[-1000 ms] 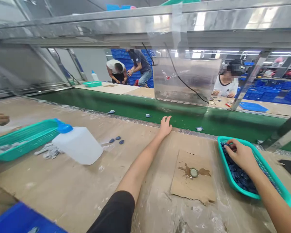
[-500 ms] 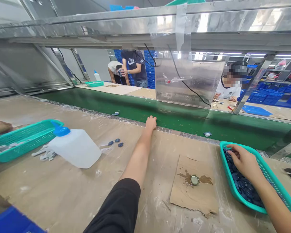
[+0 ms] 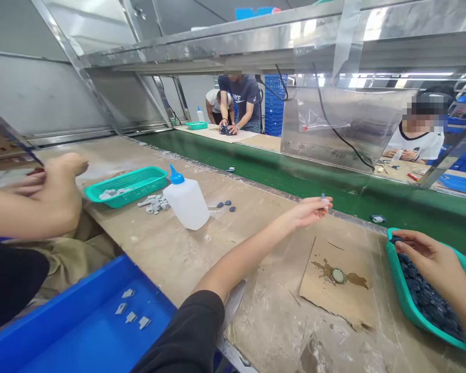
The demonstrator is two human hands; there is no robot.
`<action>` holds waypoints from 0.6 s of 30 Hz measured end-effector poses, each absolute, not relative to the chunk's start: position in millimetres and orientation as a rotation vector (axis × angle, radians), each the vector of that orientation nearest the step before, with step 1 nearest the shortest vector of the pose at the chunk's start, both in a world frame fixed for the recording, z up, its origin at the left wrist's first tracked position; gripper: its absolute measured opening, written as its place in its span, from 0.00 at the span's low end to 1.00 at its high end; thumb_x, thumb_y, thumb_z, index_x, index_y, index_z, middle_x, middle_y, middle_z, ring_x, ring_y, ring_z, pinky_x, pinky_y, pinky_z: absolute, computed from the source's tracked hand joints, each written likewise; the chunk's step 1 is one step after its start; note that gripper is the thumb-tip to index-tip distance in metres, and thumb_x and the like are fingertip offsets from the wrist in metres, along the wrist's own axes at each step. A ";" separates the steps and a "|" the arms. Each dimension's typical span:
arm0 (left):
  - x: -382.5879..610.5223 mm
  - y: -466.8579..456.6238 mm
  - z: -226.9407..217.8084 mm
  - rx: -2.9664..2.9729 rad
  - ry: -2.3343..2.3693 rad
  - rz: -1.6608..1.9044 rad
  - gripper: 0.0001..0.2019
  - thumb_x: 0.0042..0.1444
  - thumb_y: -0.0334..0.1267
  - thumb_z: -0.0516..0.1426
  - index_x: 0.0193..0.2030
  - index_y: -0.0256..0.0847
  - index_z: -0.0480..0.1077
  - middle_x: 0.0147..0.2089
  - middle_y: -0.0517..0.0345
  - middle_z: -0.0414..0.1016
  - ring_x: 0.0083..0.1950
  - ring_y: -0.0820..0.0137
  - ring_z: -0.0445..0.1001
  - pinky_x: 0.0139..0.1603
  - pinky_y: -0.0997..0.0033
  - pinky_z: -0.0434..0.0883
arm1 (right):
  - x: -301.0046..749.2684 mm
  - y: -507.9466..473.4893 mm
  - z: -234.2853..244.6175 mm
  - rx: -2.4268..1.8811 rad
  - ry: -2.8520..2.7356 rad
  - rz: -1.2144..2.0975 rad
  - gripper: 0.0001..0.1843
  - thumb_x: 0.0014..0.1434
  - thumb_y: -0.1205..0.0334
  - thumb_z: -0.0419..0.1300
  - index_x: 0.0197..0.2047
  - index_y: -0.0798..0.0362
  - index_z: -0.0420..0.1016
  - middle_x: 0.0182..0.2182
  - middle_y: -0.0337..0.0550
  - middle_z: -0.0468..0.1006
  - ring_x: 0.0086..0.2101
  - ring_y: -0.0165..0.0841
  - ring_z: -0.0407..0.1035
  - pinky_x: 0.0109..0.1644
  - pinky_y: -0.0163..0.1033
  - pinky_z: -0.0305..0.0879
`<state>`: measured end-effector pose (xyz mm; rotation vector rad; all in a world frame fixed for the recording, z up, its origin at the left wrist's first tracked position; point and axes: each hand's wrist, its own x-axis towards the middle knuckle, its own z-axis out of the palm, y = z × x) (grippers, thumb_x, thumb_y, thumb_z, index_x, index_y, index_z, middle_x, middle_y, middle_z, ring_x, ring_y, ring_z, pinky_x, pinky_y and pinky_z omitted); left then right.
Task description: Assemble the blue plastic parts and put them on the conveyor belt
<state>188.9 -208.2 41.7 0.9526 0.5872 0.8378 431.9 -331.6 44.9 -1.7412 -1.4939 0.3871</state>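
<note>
My left hand (image 3: 309,211) reaches over the table near the green belt, its fingertips closed on a small pale piece with a dark tip (image 3: 323,200). My right hand (image 3: 431,256) is over the rim of a teal basket (image 3: 415,314) full of small dark blue pieces (image 3: 423,290). Thumb and fingers there pinch one dark blue piece (image 3: 396,239). Between the hands lies a cardboard sheet (image 3: 326,298), with a bottle cap (image 3: 338,275) on it amid a brown wet stain.
A white squeeze bottle (image 3: 188,204) stands left, beside three dark pieces (image 3: 228,203) and a pile of grey pieces (image 3: 155,204). A co-worker's arm (image 3: 42,207) is near another teal basket (image 3: 143,189). A blue tray (image 3: 81,326) is below; the green belt (image 3: 264,181) carries small parts.
My left hand has drawn back from the belt's edge and now shows a small pale piece. My right hand now shows a dark blue piece in its fingers. The view has turned left.
</note>
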 end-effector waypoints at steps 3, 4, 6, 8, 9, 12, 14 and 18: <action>191.3 -226.5 41.8 0.938 0.462 0.733 0.08 0.50 0.25 0.57 0.38 0.32 0.71 0.27 0.59 0.68 0.26 0.82 0.65 0.34 0.76 0.61 | 410.3 -336.0 50.6 -1.620 -1.609 0.419 0.15 0.42 0.50 0.58 0.31 0.50 0.74 0.33 0.49 0.76 0.34 0.42 0.71 0.40 0.46 0.67; 191.5 -229.5 41.4 0.938 0.453 0.727 0.08 0.50 0.26 0.58 0.39 0.32 0.71 0.26 0.61 0.67 0.26 0.82 0.65 0.35 0.76 0.61 | 401.6 -337.3 51.5 -1.581 -1.679 0.438 0.15 0.44 0.50 0.57 0.31 0.50 0.75 0.33 0.49 0.76 0.34 0.42 0.71 0.39 0.45 0.68; 190.6 -232.0 40.8 0.942 0.471 0.748 0.10 0.49 0.28 0.59 0.40 0.33 0.70 0.25 0.63 0.66 0.27 0.82 0.66 0.38 0.75 0.62 | 384.2 -338.3 51.0 -1.515 -1.834 0.493 0.14 0.48 0.51 0.56 0.32 0.50 0.75 0.34 0.48 0.76 0.34 0.40 0.71 0.38 0.43 0.68; 188.5 -231.8 41.0 0.958 0.483 0.724 0.11 0.48 0.31 0.61 0.40 0.34 0.70 0.27 0.62 0.67 0.29 0.81 0.67 0.41 0.73 0.62 | 369.8 -336.8 47.3 -1.479 -1.966 0.529 0.13 0.51 0.52 0.55 0.34 0.50 0.75 0.33 0.47 0.76 0.33 0.38 0.71 0.37 0.42 0.68; 187.2 -231.3 41.3 0.975 0.484 0.696 0.12 0.47 0.33 0.61 0.40 0.33 0.71 0.28 0.61 0.68 0.30 0.80 0.68 0.42 0.72 0.62 | 364.5 -335.4 44.4 -1.474 -2.009 0.527 0.13 0.51 0.53 0.55 0.34 0.50 0.75 0.33 0.46 0.76 0.32 0.38 0.71 0.37 0.42 0.68; 184.6 -229.6 42.0 1.022 0.475 0.628 0.12 0.46 0.35 0.62 0.38 0.33 0.71 0.30 0.59 0.70 0.30 0.79 0.69 0.44 0.72 0.62 | 356.5 -330.9 35.1 -1.474 -2.030 0.519 0.13 0.52 0.53 0.54 0.34 0.51 0.74 0.32 0.46 0.76 0.31 0.37 0.70 0.36 0.42 0.69; 184.5 -228.9 41.5 1.020 0.451 0.632 0.12 0.45 0.33 0.63 0.37 0.34 0.71 0.31 0.59 0.71 0.32 0.79 0.70 0.46 0.71 0.62 | 356.6 -329.7 30.8 -1.458 -1.995 0.558 0.13 0.52 0.53 0.54 0.34 0.52 0.74 0.32 0.46 0.75 0.32 0.36 0.70 0.36 0.41 0.69; 186.1 -228.6 39.1 0.985 0.374 0.684 0.14 0.40 0.28 0.64 0.37 0.33 0.71 0.32 0.58 0.71 0.35 0.78 0.70 0.50 0.68 0.61 | 361.9 -333.2 28.5 -1.455 -1.951 0.641 0.13 0.51 0.52 0.55 0.34 0.52 0.72 0.32 0.46 0.75 0.33 0.37 0.71 0.36 0.40 0.70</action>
